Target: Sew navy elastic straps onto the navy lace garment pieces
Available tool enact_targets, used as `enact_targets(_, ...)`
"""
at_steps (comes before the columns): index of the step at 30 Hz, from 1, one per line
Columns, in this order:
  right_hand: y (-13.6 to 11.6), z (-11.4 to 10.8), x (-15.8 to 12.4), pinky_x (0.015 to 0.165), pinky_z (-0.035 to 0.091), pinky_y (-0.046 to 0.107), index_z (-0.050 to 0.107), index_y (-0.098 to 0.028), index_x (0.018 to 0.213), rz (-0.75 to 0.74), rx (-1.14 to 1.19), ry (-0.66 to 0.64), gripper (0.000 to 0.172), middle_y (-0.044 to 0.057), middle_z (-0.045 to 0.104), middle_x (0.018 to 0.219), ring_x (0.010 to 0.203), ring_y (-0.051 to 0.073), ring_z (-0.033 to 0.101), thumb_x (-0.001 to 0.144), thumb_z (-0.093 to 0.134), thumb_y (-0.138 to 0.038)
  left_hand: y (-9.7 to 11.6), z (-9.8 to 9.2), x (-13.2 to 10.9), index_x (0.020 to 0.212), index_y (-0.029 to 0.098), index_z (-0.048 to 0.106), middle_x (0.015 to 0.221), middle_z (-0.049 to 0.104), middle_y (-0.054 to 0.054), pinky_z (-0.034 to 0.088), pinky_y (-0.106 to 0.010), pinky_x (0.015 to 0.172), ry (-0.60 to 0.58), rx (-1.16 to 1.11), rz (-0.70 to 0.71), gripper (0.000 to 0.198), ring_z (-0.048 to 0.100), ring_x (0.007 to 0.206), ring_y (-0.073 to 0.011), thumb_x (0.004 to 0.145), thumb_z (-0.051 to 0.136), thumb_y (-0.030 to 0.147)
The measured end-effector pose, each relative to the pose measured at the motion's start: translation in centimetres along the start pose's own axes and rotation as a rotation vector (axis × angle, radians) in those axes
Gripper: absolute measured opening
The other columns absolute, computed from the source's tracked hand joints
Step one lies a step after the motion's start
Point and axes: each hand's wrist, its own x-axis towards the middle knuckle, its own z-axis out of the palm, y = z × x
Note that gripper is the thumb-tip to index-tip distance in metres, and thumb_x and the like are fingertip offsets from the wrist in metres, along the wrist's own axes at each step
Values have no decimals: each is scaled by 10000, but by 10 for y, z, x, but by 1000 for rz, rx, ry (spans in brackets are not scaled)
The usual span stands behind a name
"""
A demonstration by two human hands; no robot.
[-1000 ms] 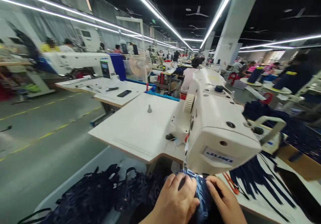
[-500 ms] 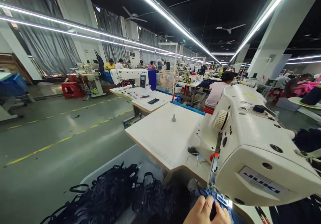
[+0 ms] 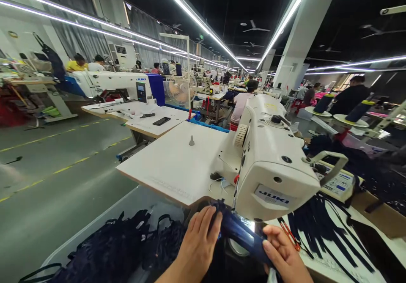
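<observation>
A piece of navy fabric (image 3: 242, 234) stretches between my two hands, just below the head of the white sewing machine (image 3: 279, 177). My left hand (image 3: 199, 236) grips the bunched left end, fingers closed over it. At the other end, my right hand (image 3: 282, 251) pinches the fabric between thumb and fingers. A bright light shines behind the cloth under the machine head, whose needle area is mostly hidden. Something shiny shows beneath my right hand, too unclear to name.
Left of the machine, a grey bin (image 3: 95, 219) holds a heap of navy straps. Navy strips (image 3: 320, 228) and red-handled scissors (image 3: 290, 234) lie on the right tabletop. A phone (image 3: 161, 121) rests on the neighbouring table. A person (image 3: 240, 105) sits beyond the machine.
My view has swung to the right. Both hands now show, spread apart along the fabric; before, fingers were gathered close by the needle. The fabric is now more stretched out.
</observation>
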Motion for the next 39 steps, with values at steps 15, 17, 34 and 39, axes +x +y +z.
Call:
enact_targets(15,-12,-5,4,808,479,267,533,-249,1194,-294,-407,-202,280,44,554,1060,846,139,566,922,470,-228,10,18,13,1259,230,553,1289,605,32,169,-274,1141,-82,-380,283,389,416,1296,-84,980,290,168)
enact_targets(17,-10,-7,2,836,480,266,517,-274,1243,-336,-401,-205,340,53,512,1199,857,125,563,919,467,-186,12,19,12,1301,284,514,1288,606,43,136,-264,1139,-104,-433,221,383,435,1279,-69,988,299,228)
enact_targets(34,-20,1,26,1017,405,330,600,-229,1141,-465,-568,-280,268,62,530,1224,1147,174,503,956,411,-189,13,24,5,1407,348,348,1295,601,-8,179,-332,1102,-138,-401,124,454,561,1164,-129,983,243,226)
enact_targets(39,-22,5,32,986,423,339,630,-251,1093,-475,-575,-256,293,43,557,1196,1098,177,526,933,410,-144,18,20,6,1381,365,393,1305,593,7,218,-344,1075,-133,-386,77,468,587,1127,-143,967,283,176)
